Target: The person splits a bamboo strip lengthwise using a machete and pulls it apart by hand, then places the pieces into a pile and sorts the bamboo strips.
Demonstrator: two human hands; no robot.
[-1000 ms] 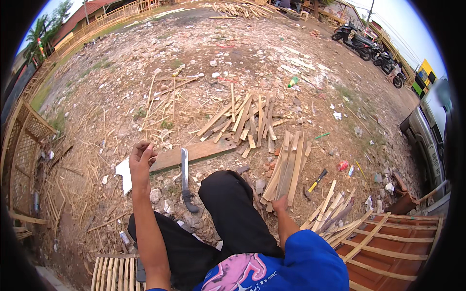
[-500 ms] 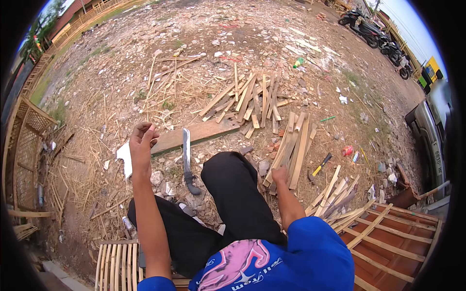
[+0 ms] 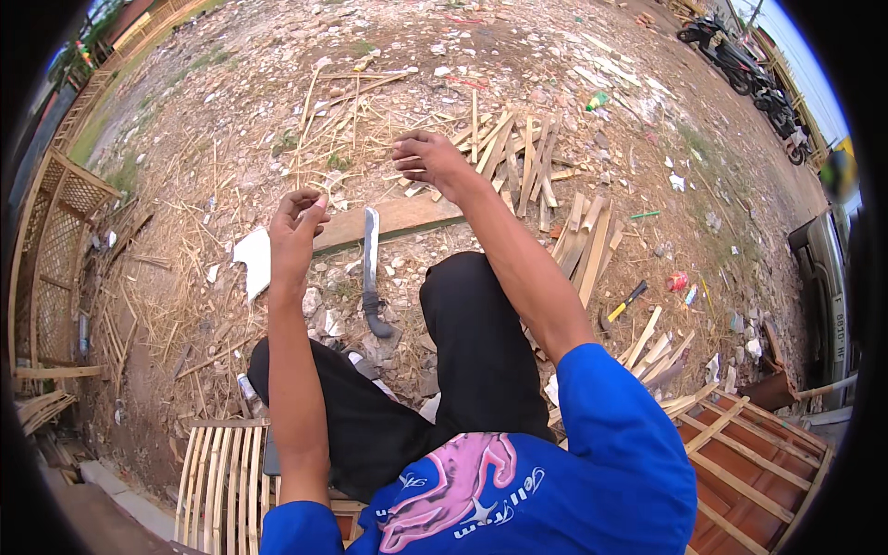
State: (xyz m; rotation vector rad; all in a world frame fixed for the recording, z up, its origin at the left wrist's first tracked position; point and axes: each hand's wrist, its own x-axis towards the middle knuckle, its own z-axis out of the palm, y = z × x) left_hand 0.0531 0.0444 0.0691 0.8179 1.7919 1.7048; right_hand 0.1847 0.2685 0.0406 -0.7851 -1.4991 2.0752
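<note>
My left hand (image 3: 298, 225) is raised in front of the left end of a thick wooden plank (image 3: 388, 225), thumb and fingers pinched together. Whatever lies between those fingertips, if anything, I cannot make out. Farther forward, above the plank, my right hand (image 3: 433, 164) reaches out with its fingers apart and nothing visible in it. A machete (image 3: 372, 259) with a dark handle rests with its blade tip on the plank, between my left hand and my knee. Beyond the plank and right of my right hand lies a pile of split wooden strips (image 3: 529, 162).
More strips (image 3: 592, 254) lie right of my knee, near a hammer (image 3: 625, 305) with a yellow-and-black handle. Slatted bamboo (image 3: 222, 481) is beside me at lower left, and a slatted frame (image 3: 740, 462) at lower right. A lattice panel (image 3: 55, 259) stands left; motorbikes (image 3: 740, 74) are parked far right.
My right hand has left the strips beside my right knee and swung forward and left, above the plank. My left hand has moved slightly forward and right, still pinched.
</note>
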